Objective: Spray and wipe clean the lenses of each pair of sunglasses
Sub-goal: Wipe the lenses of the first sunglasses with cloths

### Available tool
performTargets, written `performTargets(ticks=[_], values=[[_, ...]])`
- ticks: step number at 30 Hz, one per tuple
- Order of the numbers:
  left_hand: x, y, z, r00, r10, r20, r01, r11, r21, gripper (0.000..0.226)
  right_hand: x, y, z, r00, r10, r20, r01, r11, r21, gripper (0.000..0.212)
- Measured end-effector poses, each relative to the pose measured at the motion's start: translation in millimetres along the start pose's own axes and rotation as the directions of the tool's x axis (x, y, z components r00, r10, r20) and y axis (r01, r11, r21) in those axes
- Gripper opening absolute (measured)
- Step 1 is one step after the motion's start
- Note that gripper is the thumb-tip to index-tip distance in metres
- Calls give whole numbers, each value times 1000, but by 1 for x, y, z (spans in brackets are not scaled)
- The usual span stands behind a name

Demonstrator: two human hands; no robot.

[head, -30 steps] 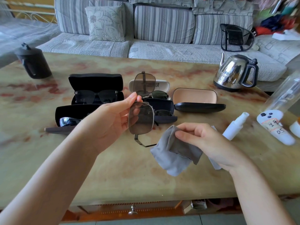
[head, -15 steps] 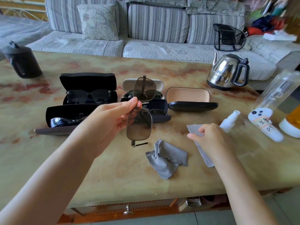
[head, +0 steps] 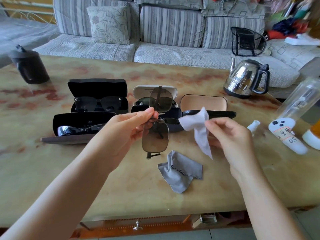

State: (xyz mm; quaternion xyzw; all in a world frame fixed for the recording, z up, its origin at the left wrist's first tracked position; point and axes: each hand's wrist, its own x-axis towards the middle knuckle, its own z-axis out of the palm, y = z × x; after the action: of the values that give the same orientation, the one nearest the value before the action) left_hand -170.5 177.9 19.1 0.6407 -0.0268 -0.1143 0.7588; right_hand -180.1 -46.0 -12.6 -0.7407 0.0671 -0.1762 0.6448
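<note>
The right hand (head: 230,135) has let go of the grey cloth (head: 180,174), which now lies crumpled on the table (head: 121,187), and has picked up the pale cloth (head: 199,129) (flat by the spray bottle (head: 252,125) half a second ago), pinching it raised beside the sunglasses (head: 155,137)

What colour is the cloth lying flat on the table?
Grey: the cloth shows best in the head view, the only one.
</note>
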Motion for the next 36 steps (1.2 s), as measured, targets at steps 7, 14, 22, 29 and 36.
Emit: performTargets(ticks=[7, 14, 22, 29, 36], values=[[-3, -4, 12, 997, 3, -82, -7, 999, -54, 19, -44, -35, 35, 978, 10, 206, -93, 913, 397, 21], [-7, -7, 21, 998, 7, -56, -14, 993, -119, 28, -59, -38, 49, 970, 34, 239, -136, 896, 422, 35], [-11, -14, 31, 997, 61, -41, -66, 989, -131, 40, -57, -30, 57, 962, 230, 146, -269, 889, 371, 67], [-15, -12, 32, 997, 74, 14, -70, 980, -188, 39, -54, -28, 53, 914, 272, 300, -314, 944, 99, 53], [-16, -14, 34, 999, 16, 32, -12, 994, -112, 41, -47, -37, 43, 857, 279, 432, -398, 893, 212, 44]])
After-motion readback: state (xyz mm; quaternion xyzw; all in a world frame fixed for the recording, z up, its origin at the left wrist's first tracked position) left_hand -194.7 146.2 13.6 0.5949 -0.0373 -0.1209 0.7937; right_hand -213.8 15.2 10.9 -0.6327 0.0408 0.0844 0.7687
